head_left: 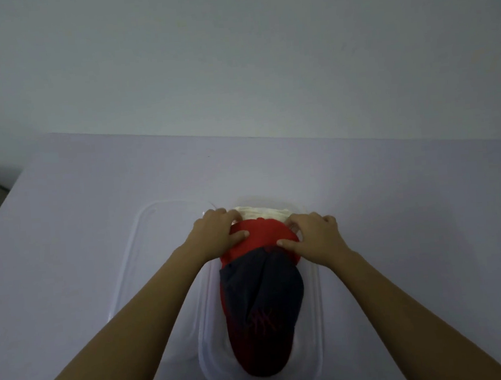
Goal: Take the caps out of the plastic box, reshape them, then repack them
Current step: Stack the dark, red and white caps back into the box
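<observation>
Navy cap (263, 308) nearest, both hands' fingers (216, 222) seemingly gripping red cap (258, 234) in plastic box (319, 319).

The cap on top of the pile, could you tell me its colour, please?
Dark navy cap with a red logo; head view.

Navy cap (262, 297), red cap (259, 237), white cap (260, 211) stacked in clear plastic box (318, 319).

Dim, flat, bluish light is filling the frame, darkening toward the corners. Soft shadows are sitting under the forearms at lower centre. The dark cap (263, 314) is losing detail. Wide-angle distortion is bending the table (67, 234) edges; everything is looking slightly soft.
</observation>
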